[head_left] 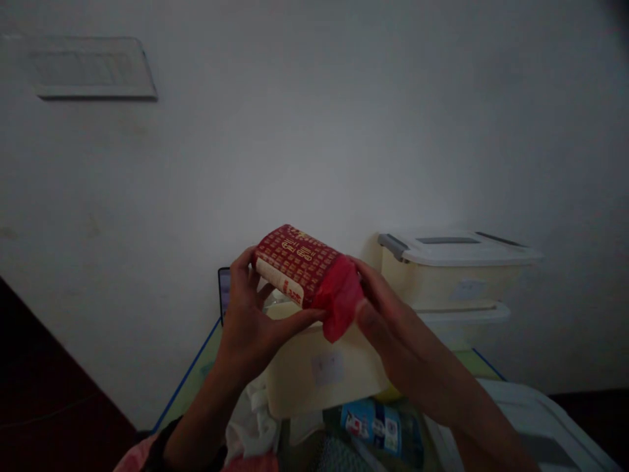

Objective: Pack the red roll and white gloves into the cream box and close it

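Observation:
A dark red packet point(299, 259) printed with gold characters is held up, tilted, in front of the wall. My left hand point(250, 328) grips it, fingers at its far left end and thumb stretched along the lower edge. Out of the packet's right end spills a crumpled, bright red plastic bag point(341, 295). My right hand point(393, 321) is closed at the bag's right side, its fingertips partly hidden behind the plastic. Below both hands stands a cream storage bin point(295, 373) with a pale label on its front.
A lidded cream box point(447, 282) stands at the back right. In front lie a blue-labelled bottle point(378, 426), a white pump bottle point(260, 413) and a white lid point(535, 406). A phone-like screen point(224, 288) leans behind my left hand. A pale panel point(93, 69) is on the wall.

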### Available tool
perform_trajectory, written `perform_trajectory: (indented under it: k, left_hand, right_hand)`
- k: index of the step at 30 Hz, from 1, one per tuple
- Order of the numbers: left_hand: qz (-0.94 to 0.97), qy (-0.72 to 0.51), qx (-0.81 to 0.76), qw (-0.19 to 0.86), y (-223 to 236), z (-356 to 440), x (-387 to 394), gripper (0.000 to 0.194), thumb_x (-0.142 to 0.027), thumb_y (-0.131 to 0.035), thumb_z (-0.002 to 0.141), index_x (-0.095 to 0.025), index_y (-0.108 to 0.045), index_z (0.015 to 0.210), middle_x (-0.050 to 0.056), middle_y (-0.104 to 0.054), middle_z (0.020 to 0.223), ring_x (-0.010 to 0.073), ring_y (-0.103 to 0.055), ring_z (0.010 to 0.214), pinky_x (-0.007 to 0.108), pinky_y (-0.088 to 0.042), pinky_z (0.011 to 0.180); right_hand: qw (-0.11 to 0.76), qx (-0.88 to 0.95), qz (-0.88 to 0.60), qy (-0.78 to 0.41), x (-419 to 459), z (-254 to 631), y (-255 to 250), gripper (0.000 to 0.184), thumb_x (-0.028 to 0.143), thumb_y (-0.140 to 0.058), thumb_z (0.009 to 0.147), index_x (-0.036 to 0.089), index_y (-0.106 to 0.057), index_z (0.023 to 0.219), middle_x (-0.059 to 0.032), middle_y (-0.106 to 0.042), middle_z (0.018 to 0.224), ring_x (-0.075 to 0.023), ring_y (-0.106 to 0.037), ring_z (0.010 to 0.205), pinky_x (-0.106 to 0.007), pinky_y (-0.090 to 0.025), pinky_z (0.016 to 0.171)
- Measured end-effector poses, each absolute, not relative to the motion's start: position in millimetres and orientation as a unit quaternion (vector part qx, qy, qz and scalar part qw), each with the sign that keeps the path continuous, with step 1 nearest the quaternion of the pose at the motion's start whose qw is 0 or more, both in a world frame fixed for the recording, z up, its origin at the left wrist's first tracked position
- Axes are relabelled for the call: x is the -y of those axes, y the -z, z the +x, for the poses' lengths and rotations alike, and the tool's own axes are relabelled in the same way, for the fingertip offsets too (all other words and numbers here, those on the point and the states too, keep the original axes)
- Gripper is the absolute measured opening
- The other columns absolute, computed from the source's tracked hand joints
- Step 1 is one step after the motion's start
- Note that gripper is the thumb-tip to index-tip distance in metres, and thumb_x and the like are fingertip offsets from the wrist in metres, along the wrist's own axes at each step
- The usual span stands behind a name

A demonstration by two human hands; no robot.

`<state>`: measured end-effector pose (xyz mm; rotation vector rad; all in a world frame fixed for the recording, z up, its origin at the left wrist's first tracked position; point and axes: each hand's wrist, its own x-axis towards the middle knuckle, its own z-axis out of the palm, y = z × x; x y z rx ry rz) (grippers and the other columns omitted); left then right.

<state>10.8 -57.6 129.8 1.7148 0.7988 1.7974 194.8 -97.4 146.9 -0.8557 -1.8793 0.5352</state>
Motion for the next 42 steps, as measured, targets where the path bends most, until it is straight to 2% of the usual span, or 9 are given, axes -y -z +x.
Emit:
perform_trajectory:
  k: [5,13,15,20,24,28,34,38,42]
  left_hand:
    - [0.673,-0.654,-0.279,0.204,-129.2,12.1,62.3,0.087,-0.02,-0.087,0.053,-0.034,-0.038,0.123,0.002,-0.041,0.132,0.024,-0.043,0.125,0.042,-0.045,0.102]
    - [0.69,-0.623,-0.262,0.259,-140.4,0.7,66.1,0.063,-0.019,-0.078,0.069,-0.031,-0.045,0.121,0.002,-0.051,0.123,0.0205,-0.056,0.111,0.035,-0.054,0.091]
    - [0.706,-0.608,-0.268,0.247,-140.1,-0.1,66.4,0.068,-0.021,-0.078,0.069,-0.032,-0.041,0.126,0.004,-0.048,0.128,0.0238,-0.054,0.115,0.039,-0.053,0.092]
    - [0.773,-0.57,-0.268,0.077,-137.4,1.7,67.1,0.112,-0.024,-0.085,0.058,-0.036,-0.012,0.143,0.011,-0.021,0.147,0.0326,-0.038,0.13,0.043,-0.053,0.093]
    - [0.778,-0.566,-0.273,0.006,-140.1,4.6,68.7,0.095,-0.017,-0.081,0.059,-0.027,-0.028,0.136,0.013,-0.027,0.14,0.0321,-0.028,0.135,0.041,-0.052,0.094]
    - [0.758,-0.581,-0.276,0.109,-142.1,4.6,69.5,0.086,-0.015,-0.079,0.06,-0.028,-0.032,0.131,0.012,-0.028,0.144,0.0315,-0.029,0.136,0.043,-0.049,0.098]
    - [0.678,-0.588,-0.242,0.369,-137.8,0.5,64.5,0.077,-0.029,-0.076,0.07,-0.03,-0.031,0.132,0.011,-0.04,0.142,0.0284,-0.052,0.121,0.042,-0.05,0.096]
    - [0.67,-0.583,-0.268,0.374,-137.8,2.0,63.6,0.087,-0.032,-0.082,0.062,-0.027,-0.029,0.131,0.012,-0.048,0.135,0.0293,-0.054,0.118,0.042,-0.048,0.099]
    - [0.634,-0.614,-0.312,0.35,-139.4,5.6,65.3,0.076,-0.034,-0.075,0.068,-0.025,-0.033,0.13,0.012,-0.051,0.13,0.0273,-0.058,0.111,0.041,-0.051,0.093]
  right_hand:
    - [0.489,0.734,-0.413,-0.227,95.0,189.7,-145.1,0.062,0.041,-0.056,0.088,0.022,-0.031,0.142,-0.0129,-0.054,0.133,-0.0245,-0.054,0.119,-0.047,-0.043,0.101]
    - [0.548,0.665,-0.384,-0.332,92.3,194.3,-148.8,0.053,0.032,-0.075,0.073,0.029,-0.046,0.116,0.0,-0.071,0.101,-0.0147,-0.07,0.079,-0.025,-0.058,0.067]
    - [0.559,0.646,-0.378,-0.356,94.4,191.3,-148.8,0.051,0.033,-0.076,0.071,0.028,-0.043,0.109,0.002,-0.073,0.091,-0.0142,-0.071,0.071,-0.023,-0.058,0.06]
    - [0.528,0.681,-0.403,-0.307,98.4,187.1,-148.2,0.03,0.038,-0.069,0.078,0.023,-0.048,0.095,0.0026,-0.069,0.08,-0.0111,-0.067,0.067,-0.02,-0.053,0.058]
    - [0.491,0.717,-0.404,-0.285,97.8,190.8,-148.8,0.021,0.037,-0.065,0.082,0.021,-0.055,0.091,0.0016,-0.066,0.079,-0.0106,-0.064,0.068,-0.019,-0.051,0.057]
    - [0.475,0.745,-0.369,-0.289,97.3,197.5,-150.1,0.018,0.036,-0.054,0.09,0.02,-0.056,0.099,-0.0002,-0.066,0.084,-0.0103,-0.065,0.07,-0.02,-0.052,0.06]
    - [0.531,0.712,-0.37,-0.274,99.3,197.5,-152.4,0.034,0.031,-0.06,0.087,0.023,-0.05,0.119,-0.0023,-0.073,0.091,-0.013,-0.07,0.073,-0.023,-0.057,0.066]
    - [0.527,0.708,-0.395,-0.255,103.5,194.5,-155.4,0.033,0.031,-0.067,0.081,0.022,-0.056,0.111,-0.0019,-0.075,0.088,-0.0133,-0.071,0.071,-0.019,-0.056,0.059]
    - [0.48,0.762,-0.39,-0.195,105.6,196.0,-157.2,0.035,0.026,-0.066,0.081,0.026,-0.059,0.115,-0.0009,-0.073,0.099,-0.0129,-0.071,0.078,-0.023,-0.058,0.07]
